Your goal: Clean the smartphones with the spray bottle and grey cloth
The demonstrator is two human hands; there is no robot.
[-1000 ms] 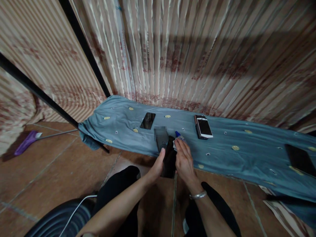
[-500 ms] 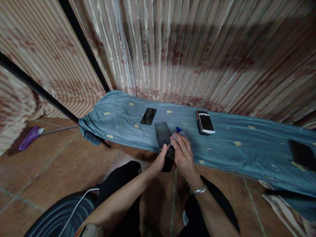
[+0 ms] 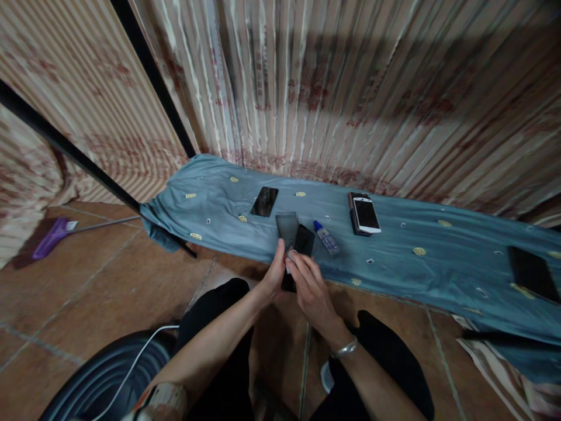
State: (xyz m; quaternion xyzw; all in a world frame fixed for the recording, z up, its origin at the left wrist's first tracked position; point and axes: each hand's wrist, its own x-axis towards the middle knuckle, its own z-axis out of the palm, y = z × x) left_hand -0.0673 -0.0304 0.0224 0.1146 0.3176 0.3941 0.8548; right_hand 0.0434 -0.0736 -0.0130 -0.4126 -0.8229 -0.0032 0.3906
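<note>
Evidently both hands were busy with one dark phone (image 3: 304,240), its lower end out past the desk's front edge. The left hand (image 3: 272,276) had its grip along the phone's side, thumb uppermost; the right hand (image 3: 309,285) pinched a pale scrap (image 3: 288,269) over the screen (mostly hidden by fingers). A loose left grip, or too hard a push from the right, could have sent the phone to the tiled floor (image 3: 87,286).

Just beyond lay a grey handset (image 3: 287,228); whether the two touched, I couldn't tell. The blue-capped bottle (image 3: 326,237) lay on its side, and a tug on the desk (image 3: 390,251) cloth might have rolled it. Its label was too small to read. Farther back, the curtain (image 3: 280,105) carried red printing, likewise illegible to me.
</note>
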